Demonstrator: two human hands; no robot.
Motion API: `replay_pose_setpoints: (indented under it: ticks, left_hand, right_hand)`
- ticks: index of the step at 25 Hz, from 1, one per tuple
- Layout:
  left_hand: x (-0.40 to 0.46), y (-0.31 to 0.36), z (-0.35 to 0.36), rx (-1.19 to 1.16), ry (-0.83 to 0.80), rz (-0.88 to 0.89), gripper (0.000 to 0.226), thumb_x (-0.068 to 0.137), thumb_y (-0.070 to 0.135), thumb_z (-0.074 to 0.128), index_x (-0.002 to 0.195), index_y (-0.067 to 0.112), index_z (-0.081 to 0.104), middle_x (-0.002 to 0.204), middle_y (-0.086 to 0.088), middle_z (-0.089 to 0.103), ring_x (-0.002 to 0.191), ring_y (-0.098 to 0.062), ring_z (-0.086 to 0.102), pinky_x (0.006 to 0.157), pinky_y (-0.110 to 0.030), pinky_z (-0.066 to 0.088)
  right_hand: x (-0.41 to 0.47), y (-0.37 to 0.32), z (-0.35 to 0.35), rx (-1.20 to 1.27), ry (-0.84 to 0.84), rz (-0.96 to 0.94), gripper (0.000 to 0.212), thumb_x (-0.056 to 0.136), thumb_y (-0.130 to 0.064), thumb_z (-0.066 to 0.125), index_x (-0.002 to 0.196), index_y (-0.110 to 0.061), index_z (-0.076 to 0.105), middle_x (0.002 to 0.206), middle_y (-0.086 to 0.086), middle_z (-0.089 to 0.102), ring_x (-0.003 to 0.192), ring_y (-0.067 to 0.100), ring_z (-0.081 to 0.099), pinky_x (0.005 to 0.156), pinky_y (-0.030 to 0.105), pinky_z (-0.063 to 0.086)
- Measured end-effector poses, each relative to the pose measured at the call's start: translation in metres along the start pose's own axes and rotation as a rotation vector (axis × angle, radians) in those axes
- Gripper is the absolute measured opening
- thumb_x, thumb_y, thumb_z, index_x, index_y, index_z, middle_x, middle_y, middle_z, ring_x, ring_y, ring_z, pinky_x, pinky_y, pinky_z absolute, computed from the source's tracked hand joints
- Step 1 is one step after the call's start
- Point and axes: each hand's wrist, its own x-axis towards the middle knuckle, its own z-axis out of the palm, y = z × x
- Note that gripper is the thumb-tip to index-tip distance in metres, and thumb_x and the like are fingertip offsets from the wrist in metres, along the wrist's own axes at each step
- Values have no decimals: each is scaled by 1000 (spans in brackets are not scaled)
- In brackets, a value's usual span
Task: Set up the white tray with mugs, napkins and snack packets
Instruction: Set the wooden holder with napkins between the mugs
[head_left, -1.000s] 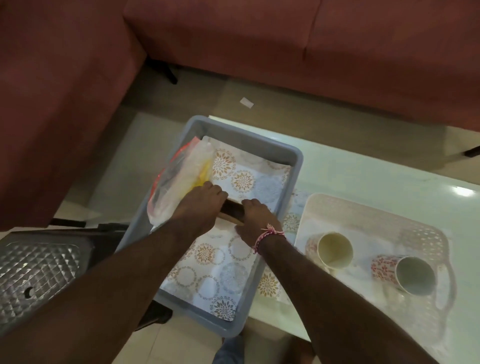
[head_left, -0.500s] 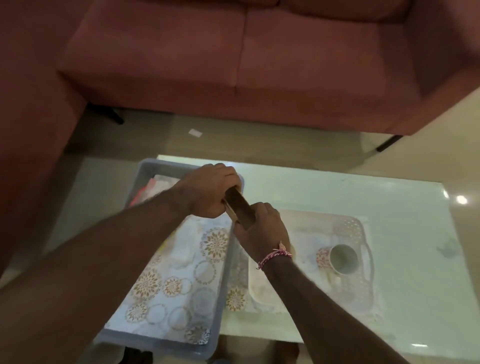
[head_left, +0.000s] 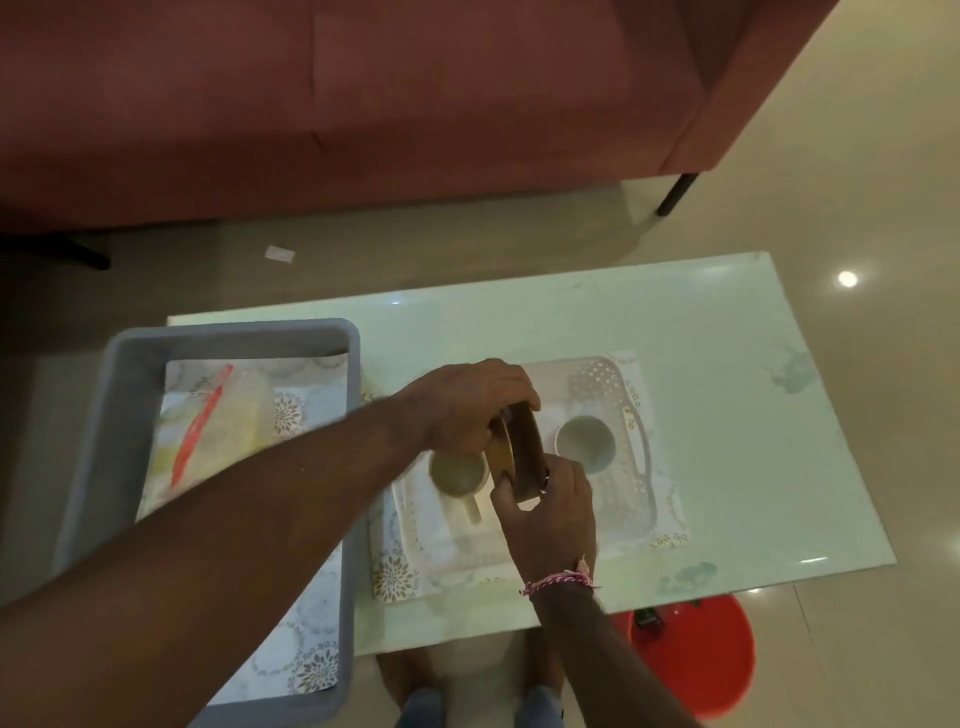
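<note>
Both hands hold a brown packet (head_left: 525, 451) above the white perforated tray (head_left: 631, 486) on the glass table. My left hand (head_left: 470, 402) grips its far end and my right hand (head_left: 550, 512) its near end. Two mugs stand upright in the tray: one (head_left: 460, 474) at the left, partly under my left hand, another (head_left: 586, 444) at the right. The tray rests on a patterned napkin (head_left: 395, 571). A clear bag with a red strip (head_left: 208, 436) lies in the grey bin (head_left: 130, 415).
The grey bin, lined with patterned paper, stands at the table's left end. A red sofa (head_left: 363, 104) runs along the far side. A red bucket (head_left: 696, 654) sits on the floor under the table's near right edge. The glass tabletop (head_left: 753, 415) extends right of the tray.
Both hands have lifted the brown packet out of the grey bin and carried it right, over the white tray. The view has shifted right with them.
</note>
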Motion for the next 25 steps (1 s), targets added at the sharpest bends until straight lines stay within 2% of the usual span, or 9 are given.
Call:
replay_pose_setpoints:
  ticks: [2, 5, 10, 15, 17, 20, 22, 23, 25]
  left_hand:
    - [10, 1, 7, -10, 6, 34, 59, 81, 6, 73, 134, 31, 67, 136, 12, 66, 126, -17, 59, 90, -42, 61]
    - [18, -1, 13, 21, -72, 59, 60, 82, 4, 70, 136, 29, 66, 138, 11, 66, 128, -18, 60, 94, -44, 59]
    - [29, -4, 25, 19, -210, -27, 64, 85, 3, 71, 144, 28, 63, 146, 7, 64, 133, -20, 60, 107, -42, 54]
    - [38, -5, 42, 22, -279, -62, 65, 84, 7, 71, 144, 33, 62, 144, 11, 63, 130, -20, 62, 103, -45, 56]
    - [37, -6, 48, 6, -283, -78, 67, 84, 10, 73, 144, 36, 60, 143, 12, 62, 130, -19, 62, 102, -46, 57]
    - [33, -4, 50, -57, -305, -115, 69, 86, 16, 73, 151, 33, 56, 156, 5, 56, 144, -21, 52, 114, -48, 49]
    - [24, 0, 45, -167, -236, -173, 68, 86, 17, 67, 151, 34, 56, 164, 3, 50, 151, -20, 45, 119, -50, 44]
    - [17, 2, 42, -237, -131, -199, 66, 85, 17, 64, 148, 33, 59, 163, 3, 52, 149, -19, 47, 118, -48, 45]
    - [-4, 3, 41, -350, 207, -265, 51, 86, 16, 63, 136, 27, 69, 144, 6, 66, 134, -14, 57, 110, -42, 52]
  right_hand:
    - [1, 8, 1, -4, 58, 37, 35, 76, -41, 79, 101, -29, 58, 94, -14, 57, 92, 11, 52, 74, 24, 41]
    - [-4, 21, 5, -48, 58, 50, 40, 77, -40, 80, 108, -25, 60, 99, -10, 62, 94, 9, 51, 76, 24, 42]
    - [-11, 30, 21, -96, 11, 107, 42, 83, -43, 78, 117, -23, 64, 109, -7, 69, 98, 19, 67, 73, 27, 47]
    - [-12, 38, 29, -164, -91, 200, 45, 87, -51, 73, 120, -22, 62, 122, -4, 67, 96, 23, 72, 80, 36, 56]
    - [-11, 43, 31, -189, -134, 194, 51, 88, -53, 72, 126, -21, 59, 128, -2, 65, 102, 24, 71, 85, 38, 57]
    - [-14, 40, 27, -176, -181, 182, 69, 89, -56, 68, 146, -22, 47, 147, -1, 57, 122, 24, 65, 96, 41, 54]
    - [-18, 30, 21, -108, -119, 91, 68, 89, -47, 70, 147, -19, 46, 145, 2, 59, 124, 24, 63, 96, 41, 55]
    - [-17, 25, 19, -96, -74, 13, 61, 88, -39, 71, 141, -17, 51, 137, 5, 63, 119, 25, 64, 93, 42, 57]
    - [-5, 11, 18, -138, 32, -189, 44, 87, -30, 71, 125, -12, 60, 118, 7, 65, 105, 25, 61, 87, 44, 56]
